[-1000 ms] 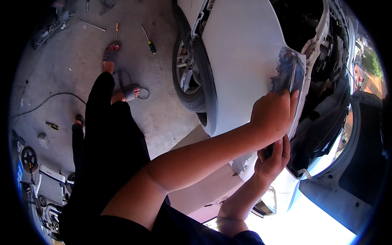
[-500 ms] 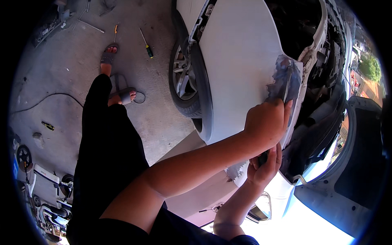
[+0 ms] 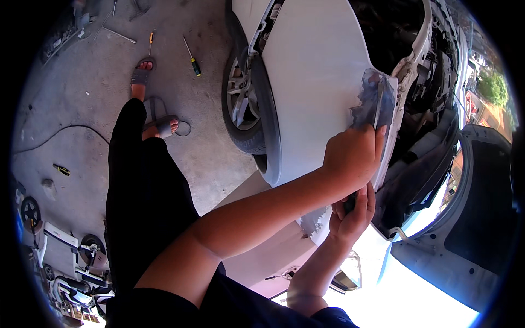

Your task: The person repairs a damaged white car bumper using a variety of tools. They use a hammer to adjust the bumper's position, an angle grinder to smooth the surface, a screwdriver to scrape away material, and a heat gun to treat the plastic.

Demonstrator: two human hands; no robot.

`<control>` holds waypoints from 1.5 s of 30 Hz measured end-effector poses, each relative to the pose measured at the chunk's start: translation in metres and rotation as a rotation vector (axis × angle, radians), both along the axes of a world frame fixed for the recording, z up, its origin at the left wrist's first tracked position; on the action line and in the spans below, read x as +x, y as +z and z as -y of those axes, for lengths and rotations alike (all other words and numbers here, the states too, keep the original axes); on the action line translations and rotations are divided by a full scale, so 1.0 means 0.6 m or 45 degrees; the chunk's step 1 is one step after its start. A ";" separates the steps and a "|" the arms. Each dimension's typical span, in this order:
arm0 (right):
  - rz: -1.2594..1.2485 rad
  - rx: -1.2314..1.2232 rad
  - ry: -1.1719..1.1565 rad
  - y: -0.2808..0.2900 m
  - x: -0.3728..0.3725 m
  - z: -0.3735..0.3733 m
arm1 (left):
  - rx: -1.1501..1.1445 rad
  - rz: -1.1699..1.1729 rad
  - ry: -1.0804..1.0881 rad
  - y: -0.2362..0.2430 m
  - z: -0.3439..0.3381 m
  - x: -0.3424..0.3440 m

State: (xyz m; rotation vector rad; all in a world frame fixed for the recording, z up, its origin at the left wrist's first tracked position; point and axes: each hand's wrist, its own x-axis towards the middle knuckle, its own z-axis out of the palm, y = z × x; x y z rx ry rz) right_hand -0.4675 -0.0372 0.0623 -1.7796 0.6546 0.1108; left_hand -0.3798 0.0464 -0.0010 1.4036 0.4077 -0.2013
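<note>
A long thin metal tool (image 3: 378, 104) lies along a rough grey-blue patch (image 3: 363, 101) on the edge of a white car fender (image 3: 314, 71). My left hand (image 3: 354, 156) is closed around the tool, one finger stretched along it. Nearer me, my right hand (image 3: 353, 218) grips a dark handle (image 3: 350, 203). The handle lines up with the tool, but my left hand hides the stretch between, so whether they are one piece cannot be told.
Right of the fender lies the uncovered engine bay (image 3: 421, 147), with the raised hood (image 3: 486, 202) beyond. A wheel (image 3: 243, 104) stands left of the fender. Screwdrivers (image 3: 192, 57) and a black cable (image 3: 65, 130) lie on the concrete floor. A white scooter (image 3: 60, 235) is at lower left.
The view has shifted slightly, so the car sits a little further left and up. Both hands keep their grip, with the tool still on the grey patch.
</note>
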 end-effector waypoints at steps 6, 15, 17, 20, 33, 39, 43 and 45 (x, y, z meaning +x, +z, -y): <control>0.029 0.002 0.016 -0.007 0.008 -0.007 | -0.077 -0.010 -0.052 0.001 -0.021 0.016; 0.030 -0.174 -0.061 -0.023 0.001 -0.020 | 0.018 0.063 -0.064 -0.018 -0.002 0.004; 0.054 -0.217 -0.067 -0.036 -0.012 -0.013 | 0.020 0.072 -0.080 -0.019 0.001 -0.001; 0.079 -0.109 -0.067 -0.049 -0.016 -0.016 | 0.060 0.092 -0.095 -0.025 -0.004 -0.001; 0.088 -0.010 -0.188 -0.082 -0.032 -0.023 | 0.159 0.161 -0.111 -0.037 -0.010 -0.011; 0.056 0.145 -0.112 -0.073 -0.018 -0.021 | 0.126 0.141 -0.101 -0.044 -0.013 -0.003; 0.047 0.220 -0.139 -0.054 -0.016 -0.010 | 0.061 0.080 -0.157 -0.026 -0.008 0.002; 0.057 0.175 -0.114 -0.048 -0.001 -0.014 | 0.038 0.099 -0.117 -0.029 -0.007 0.004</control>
